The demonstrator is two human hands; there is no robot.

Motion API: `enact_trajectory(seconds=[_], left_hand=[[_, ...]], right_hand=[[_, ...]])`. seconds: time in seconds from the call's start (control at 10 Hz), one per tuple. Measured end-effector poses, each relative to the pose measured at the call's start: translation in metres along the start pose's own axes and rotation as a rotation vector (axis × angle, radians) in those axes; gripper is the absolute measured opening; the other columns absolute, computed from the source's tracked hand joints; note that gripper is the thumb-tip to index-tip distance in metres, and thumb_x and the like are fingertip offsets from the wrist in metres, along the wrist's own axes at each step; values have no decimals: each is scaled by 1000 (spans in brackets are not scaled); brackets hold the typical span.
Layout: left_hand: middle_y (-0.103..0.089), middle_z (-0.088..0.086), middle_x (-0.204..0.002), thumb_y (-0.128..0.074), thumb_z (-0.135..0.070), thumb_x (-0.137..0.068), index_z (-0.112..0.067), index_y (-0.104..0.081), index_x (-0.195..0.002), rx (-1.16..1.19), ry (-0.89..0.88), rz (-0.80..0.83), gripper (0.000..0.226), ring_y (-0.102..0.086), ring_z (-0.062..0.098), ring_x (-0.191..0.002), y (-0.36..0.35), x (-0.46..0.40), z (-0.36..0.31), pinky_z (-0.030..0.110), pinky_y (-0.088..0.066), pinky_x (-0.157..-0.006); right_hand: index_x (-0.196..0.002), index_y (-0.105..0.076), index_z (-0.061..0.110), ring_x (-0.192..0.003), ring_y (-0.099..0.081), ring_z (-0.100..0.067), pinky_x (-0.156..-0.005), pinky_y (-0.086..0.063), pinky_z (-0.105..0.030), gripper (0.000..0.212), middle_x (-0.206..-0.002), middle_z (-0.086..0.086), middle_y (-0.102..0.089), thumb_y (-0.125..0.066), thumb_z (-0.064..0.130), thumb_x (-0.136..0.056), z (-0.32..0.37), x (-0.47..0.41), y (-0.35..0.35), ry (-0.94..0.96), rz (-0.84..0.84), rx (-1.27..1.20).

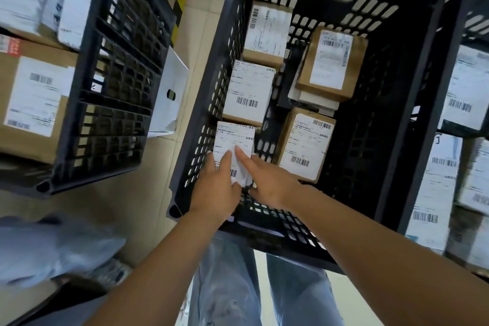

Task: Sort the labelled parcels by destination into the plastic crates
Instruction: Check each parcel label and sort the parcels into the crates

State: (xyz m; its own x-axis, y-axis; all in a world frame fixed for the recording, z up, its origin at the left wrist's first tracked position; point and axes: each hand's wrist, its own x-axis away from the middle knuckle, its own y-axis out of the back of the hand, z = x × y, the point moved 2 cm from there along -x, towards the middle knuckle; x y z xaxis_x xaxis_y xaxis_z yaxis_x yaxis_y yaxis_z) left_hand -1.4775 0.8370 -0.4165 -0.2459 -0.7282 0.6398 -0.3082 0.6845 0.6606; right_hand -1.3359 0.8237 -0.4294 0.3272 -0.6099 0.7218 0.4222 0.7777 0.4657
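Note:
A small parcel with a white label [234,140] lies at the near left inside the middle black crate [412,92]. My left hand [215,189] lies on its near end with straight fingers on the label. My right hand [267,180] reaches in beside it, its fingers straight and touching the label's right part. Several other labelled parcels fill the same crate: two brown boxes [248,92] in a row beyond the one I touch, and more on the right [304,145].
A black crate [111,103] at the left holds large brown boxes [34,98]. A third crate [455,42] at the right edge holds several labelled parcels. A white sheet [169,95] stands between the left and middle crates. A grey bag [47,246] lies at the lower left.

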Motion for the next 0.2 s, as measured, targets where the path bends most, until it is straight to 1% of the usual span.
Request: enact_trajectory(seconds=[0.1,0.2], left_hand=[[-14,13,-157,-56,-26,-93,-20,-15,-154,-72,8,27,73,-31,30,-135,4,-2,2,39,-37,-108],[-9,13,-159,-54,-28,-94,-17,-14,-154,-125,-8,46,72,-22,29,-141,16,-3,-5,39,-29,-114]], right_hand=[[-150,18,36,-127,-44,-28,-95,-45,-37,96,-155,-10,-26,-58,20,-93,5,-3,3,-7,-13,1],[-153,9,30,-138,-31,-28,-105,-39,-40,88,-158,-7,-22,-56,23,-94,8,6,14,-37,-65,-8]])
